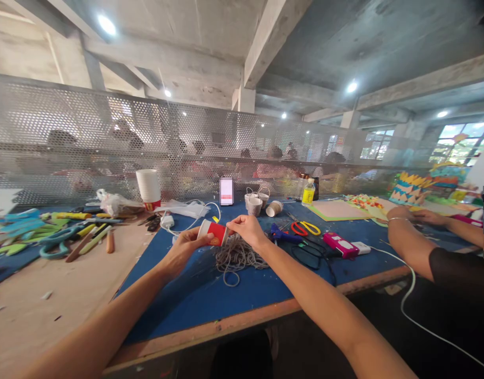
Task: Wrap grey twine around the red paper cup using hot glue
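Note:
My left hand (187,245) is closed round a red and white paper cup (217,235), which lies on its side in the air above the table. At the cup's right end, my right hand (248,229) has its thumb and fingertips pinched together. Whatever sits in that pinch is too small to make out. Just below the hands spreads a loose tangle of grey cord (242,256). Behind them stand several small cord-wrapped cups (253,204), and another cup (274,209) lies tipped over beside these.
Left are stacked paper cups (148,185), teal scissors (60,242) and hand tools. A blue glue gun (283,234), yellow-red scissors (305,228), a pink power bank (340,245) and a yellow-labelled bottle (308,193) lie right. Another person's arm (410,242) reaches in; a perforated screen (179,142) stands behind.

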Available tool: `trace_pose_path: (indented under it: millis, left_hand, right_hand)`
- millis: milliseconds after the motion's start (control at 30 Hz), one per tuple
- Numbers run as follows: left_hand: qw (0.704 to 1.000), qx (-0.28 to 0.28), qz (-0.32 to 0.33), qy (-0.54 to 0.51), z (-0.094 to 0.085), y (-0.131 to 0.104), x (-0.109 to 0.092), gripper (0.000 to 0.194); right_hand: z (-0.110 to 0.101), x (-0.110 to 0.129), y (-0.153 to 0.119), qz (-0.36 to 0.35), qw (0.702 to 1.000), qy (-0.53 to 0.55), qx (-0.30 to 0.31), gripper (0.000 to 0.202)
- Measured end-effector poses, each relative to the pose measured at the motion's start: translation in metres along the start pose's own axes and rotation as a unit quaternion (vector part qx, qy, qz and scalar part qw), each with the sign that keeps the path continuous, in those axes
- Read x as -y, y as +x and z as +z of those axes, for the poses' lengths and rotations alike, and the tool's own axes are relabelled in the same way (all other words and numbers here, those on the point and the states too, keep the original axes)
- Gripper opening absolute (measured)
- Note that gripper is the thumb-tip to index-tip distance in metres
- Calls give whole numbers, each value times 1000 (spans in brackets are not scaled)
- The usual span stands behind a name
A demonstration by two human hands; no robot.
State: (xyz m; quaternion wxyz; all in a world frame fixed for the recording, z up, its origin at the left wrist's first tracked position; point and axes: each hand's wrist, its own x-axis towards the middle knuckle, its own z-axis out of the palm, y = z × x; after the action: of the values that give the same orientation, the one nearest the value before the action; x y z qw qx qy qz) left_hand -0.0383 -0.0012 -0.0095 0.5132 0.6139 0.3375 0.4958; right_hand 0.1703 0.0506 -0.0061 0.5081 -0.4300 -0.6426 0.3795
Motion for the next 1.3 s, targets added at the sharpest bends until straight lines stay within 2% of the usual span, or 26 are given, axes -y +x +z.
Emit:
trace_pose_path:
  millis: [200, 333, 500, 700, 900, 1133, 1300]
  left_hand:
    - [1000, -7, -5, -11, -2, 1, 2, 34]
    - [999, -32, 24, -19, -5, 4, 3, 31]
    - [998, -36, 27, -37, -6, 5, 2, 29]
    - [998, -48, 16, -45, -3, 5, -1, 30]
    - [993, -46, 5, -107, -5, 8, 1, 29]
    - [987, -88, -15, -131, -12, 12, 3, 25]
    - [987, -97, 6, -129, -13, 13, 4, 26]
  right_hand:
    - [3, 0, 0, -1, 999, 48, 3, 28]
    - [2, 3, -2, -22, 997, 68, 7, 38]
    - [3, 6, -6, -26, 995, 80, 51, 42]
    - [5, 9, -9, -53, 996, 31, 71, 22]
    - [4, 15, -15, -117, 990, -33, 65, 20]
    - [5, 22, -24, -213, 962, -165, 46, 11]
    - [5, 16, -21, -273, 930, -246, -8, 4]
